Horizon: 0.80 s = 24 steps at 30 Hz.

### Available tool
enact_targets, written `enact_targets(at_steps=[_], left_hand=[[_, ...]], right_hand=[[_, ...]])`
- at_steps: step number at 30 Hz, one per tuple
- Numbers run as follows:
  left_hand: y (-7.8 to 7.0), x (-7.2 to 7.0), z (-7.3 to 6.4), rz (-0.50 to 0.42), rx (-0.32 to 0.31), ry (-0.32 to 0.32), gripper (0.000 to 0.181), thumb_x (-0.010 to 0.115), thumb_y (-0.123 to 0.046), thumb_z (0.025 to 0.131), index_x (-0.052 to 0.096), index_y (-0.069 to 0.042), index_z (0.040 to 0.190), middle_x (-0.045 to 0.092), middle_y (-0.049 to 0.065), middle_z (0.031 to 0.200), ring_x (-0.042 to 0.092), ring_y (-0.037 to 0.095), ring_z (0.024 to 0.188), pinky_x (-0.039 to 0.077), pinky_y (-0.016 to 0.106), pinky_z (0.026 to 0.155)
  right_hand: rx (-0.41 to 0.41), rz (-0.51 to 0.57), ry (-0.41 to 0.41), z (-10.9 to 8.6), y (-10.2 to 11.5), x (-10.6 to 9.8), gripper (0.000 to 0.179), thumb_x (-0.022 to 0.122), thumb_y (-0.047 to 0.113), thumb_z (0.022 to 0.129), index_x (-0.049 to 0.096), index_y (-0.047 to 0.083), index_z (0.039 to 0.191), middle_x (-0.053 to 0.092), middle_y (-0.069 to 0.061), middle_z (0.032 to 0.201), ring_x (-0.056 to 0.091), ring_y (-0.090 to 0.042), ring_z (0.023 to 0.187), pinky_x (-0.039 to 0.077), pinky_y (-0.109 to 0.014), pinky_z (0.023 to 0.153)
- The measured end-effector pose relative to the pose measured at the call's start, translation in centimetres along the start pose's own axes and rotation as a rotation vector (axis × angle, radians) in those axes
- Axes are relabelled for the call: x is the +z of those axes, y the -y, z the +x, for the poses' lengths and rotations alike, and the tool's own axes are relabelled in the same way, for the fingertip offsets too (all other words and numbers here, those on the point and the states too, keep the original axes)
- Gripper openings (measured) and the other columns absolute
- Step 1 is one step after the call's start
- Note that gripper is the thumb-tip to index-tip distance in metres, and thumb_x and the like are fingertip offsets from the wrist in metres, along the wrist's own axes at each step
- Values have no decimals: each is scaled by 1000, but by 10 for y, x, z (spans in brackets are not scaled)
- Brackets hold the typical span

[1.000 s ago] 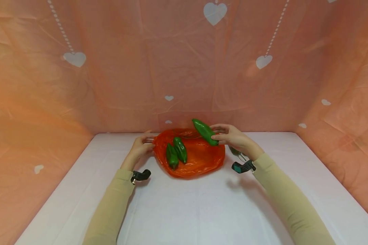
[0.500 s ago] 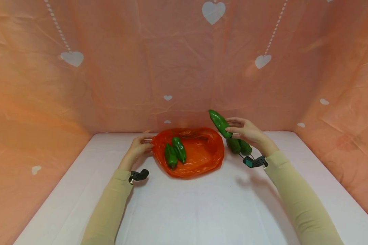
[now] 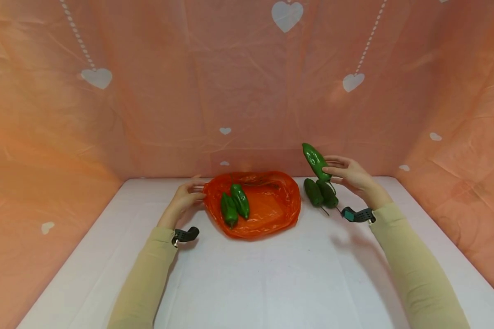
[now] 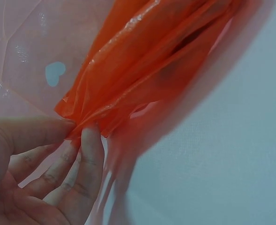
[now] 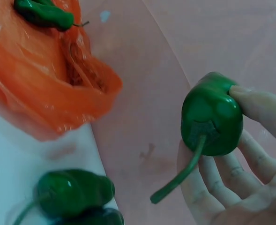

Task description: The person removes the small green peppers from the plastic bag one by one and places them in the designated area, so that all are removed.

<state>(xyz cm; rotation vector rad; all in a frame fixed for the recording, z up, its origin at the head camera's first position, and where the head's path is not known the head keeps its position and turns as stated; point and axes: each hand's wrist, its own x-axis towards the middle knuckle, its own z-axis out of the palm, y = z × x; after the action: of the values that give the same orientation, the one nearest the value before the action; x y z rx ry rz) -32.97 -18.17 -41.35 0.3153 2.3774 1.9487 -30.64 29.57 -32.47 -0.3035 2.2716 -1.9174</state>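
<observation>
Head view, pepper (image 3: 314, 160) (held aloft), orange bag (image 3: 267, 211)

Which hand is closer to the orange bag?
Left. The left hand pinches the bag at its edge; the right hand is apart, off to its right, holding a pepper.

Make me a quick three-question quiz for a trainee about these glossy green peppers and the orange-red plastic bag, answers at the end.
1. How many glossy green peppers show inside the crinkled orange-red plastic bag?
2. True or false: the right hand is pinching the bag's edge.
3. In the head view, where on the white tabletop do the two loose peppers lie?
A) Left of the bag
B) Right of the bag
C) In front of the bag

Key: 1. Two. 2. False; it holds a raised pepper, and the left hand pinches the edge. 3. B.
</observation>
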Motion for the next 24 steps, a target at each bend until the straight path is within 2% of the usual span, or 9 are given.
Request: enact_targets(at_steps=[4, 8, 11, 14, 17, 21, 24], left_hand=[[1, 1, 1, 3, -7, -4, 41, 55, 8, 89, 48, 12, 130, 15, 12, 157, 56, 32, 106, 55, 28, 80], [-2, 2, -1, 4, -17, 1, 42, 54, 8, 89, 47, 13, 131, 13, 14, 157, 53, 37, 111, 55, 31, 82], [-5, 2, -3, 1, -17, 8, 43, 54, 9, 89, 45, 14, 131, 12, 15, 157, 51, 40, 113, 54, 34, 84], [-6, 2, -3, -6, -18, 4, 42, 53, 10, 89, 46, 14, 131, 13, 13, 157, 51, 40, 113, 54, 33, 84], [0, 0, 0, -3, 4, -3, 41, 54, 9, 89, 48, 13, 129, 15, 11, 157, 52, 38, 112, 54, 26, 80], [1, 1, 1, -1, 21, -9, 40, 55, 9, 88, 49, 13, 128, 17, 11, 157, 53, 38, 112, 54, 24, 78], [2, 1, 2, 4, 22, -11, 40, 55, 9, 88, 49, 13, 128, 18, 11, 157, 53, 36, 112, 54, 23, 78]], right_hand=[[19, 18, -27, -5, -4, -11, 56, 60, 17, 95, 33, 5, 143, 45, -1, 128, 54, -7, 106, 36, -41, 104], [32, 49, -47, -10, -9, -22, 55, 60, 16, 95, 33, 4, 142, 44, 0, 126, 55, -5, 102, 45, -26, 91], [41, 67, -61, -13, -12, -29, 57, 60, 17, 95, 32, 3, 142, 42, -1, 126, 57, -4, 99, 49, -20, 83], [62, 79, -81, -16, -16, -35, 61, 61, 18, 94, 29, 2, 144, 40, -4, 129, 58, -3, 96, 50, -19, 82], [96, 60, -95, -19, -20, -40, 68, 60, 22, 95, 24, 2, 148, 33, -10, 139, 58, -2, 95, 49, -18, 82], [146, 15, -102, -22, -28, -48, 75, 58, 27, 96, 15, 1, 151, 18, -18, 151, 56, 1, 94, 49, -19, 83], [163, 8, -108, -24, -34, -52, 76, 57, 27, 97, 12, -2, 151, 21, -19, 149, 56, 1, 92, 49, -20, 84]])
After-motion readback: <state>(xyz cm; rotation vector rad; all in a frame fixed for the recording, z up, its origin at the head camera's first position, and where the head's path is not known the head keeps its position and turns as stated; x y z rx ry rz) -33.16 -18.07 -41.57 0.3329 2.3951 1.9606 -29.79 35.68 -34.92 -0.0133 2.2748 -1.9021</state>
